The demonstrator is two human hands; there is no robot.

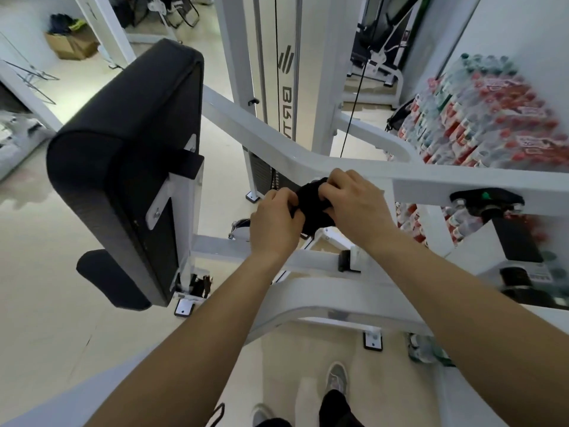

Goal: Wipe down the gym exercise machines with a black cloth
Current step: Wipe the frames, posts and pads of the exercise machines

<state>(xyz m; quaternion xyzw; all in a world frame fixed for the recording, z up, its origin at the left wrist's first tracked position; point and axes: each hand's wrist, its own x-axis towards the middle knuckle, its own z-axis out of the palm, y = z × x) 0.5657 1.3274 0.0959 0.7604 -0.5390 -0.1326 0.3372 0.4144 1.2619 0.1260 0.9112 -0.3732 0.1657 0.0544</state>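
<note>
Two hands point(314, 217) bunching black cloth point(312, 208), beside white frame point(431, 177)

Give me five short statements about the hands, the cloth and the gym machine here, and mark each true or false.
1. Both hands grip the black cloth. True: the left hand and the right hand both hold it.
2. The cloth is spread flat on the black back pad. False: it is bunched between the hands, apart from the pad.
3. The machine's frame is white. True.
4. Packs of bottled water are stacked to the person's left. False: they are stacked at the right, by the wall.
5. A cardboard box stands on the floor in the far left background. True.
</note>
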